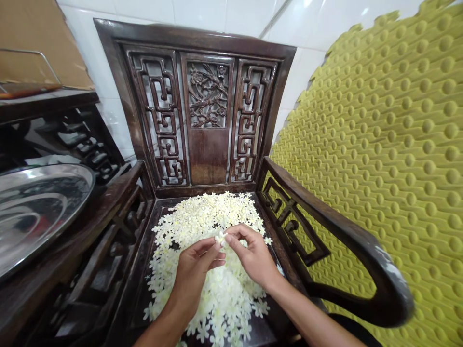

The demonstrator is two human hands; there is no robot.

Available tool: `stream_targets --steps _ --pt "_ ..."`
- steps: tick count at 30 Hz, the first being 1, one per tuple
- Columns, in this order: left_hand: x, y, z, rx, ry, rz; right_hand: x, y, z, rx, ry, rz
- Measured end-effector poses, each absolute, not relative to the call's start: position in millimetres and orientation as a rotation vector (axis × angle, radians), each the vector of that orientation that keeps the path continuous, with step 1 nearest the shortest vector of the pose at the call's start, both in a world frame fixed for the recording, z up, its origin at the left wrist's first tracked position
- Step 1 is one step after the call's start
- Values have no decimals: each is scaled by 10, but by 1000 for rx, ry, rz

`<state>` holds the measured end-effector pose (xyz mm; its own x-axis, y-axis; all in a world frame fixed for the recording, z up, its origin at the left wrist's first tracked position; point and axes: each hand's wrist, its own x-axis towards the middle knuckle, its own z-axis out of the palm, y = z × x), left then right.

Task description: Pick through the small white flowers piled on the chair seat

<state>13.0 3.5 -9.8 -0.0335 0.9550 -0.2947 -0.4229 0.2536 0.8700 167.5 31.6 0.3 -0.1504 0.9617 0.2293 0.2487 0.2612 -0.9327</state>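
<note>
Left hand (pixel 193 275) and right hand (pixel 253 255) pinch one white flower (pixel 219 237), fingertips (pixel 217 246) pressed together. Flower pile (pixel 213 217) sits below, on wooden chair (pixel 209 156) seat.

The left hand (pixel 197 270) and the right hand (pixel 253 255) are held low and close together, with the backs of both hands turned upward and the wrists slightly bent. The thumb and forefinger of each hand are pinched closed, and the fingertips (pixel 221 244) are brought together almost touching at the centre. The bare left forearm (pixel 155 333) is angled in steeply from the lower edge, while the bare right forearm (pixel 307 320) is extended more obliquely from the lower right.
</note>
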Motion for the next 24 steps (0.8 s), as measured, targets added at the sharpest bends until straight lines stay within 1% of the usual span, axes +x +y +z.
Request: stream_targets --steps 8,13,16,18,24 --pt "85 81 -85 901 1141 1250 1705 316 28 -1164 -1690 945" --pt "41 116 -51 941 1162 1275 1737 277 100 -1014 -2053 506" --pt "23 133 -55 974 1167 1275 1754 274 100 -957 -2196 351" --pt "22 132 -56 1000 1159 1271 1748 270 87 -967 -2193 353" --pt "64 86 -4 1014 1047 1194 1700 234 60 -1065 -2044 496"
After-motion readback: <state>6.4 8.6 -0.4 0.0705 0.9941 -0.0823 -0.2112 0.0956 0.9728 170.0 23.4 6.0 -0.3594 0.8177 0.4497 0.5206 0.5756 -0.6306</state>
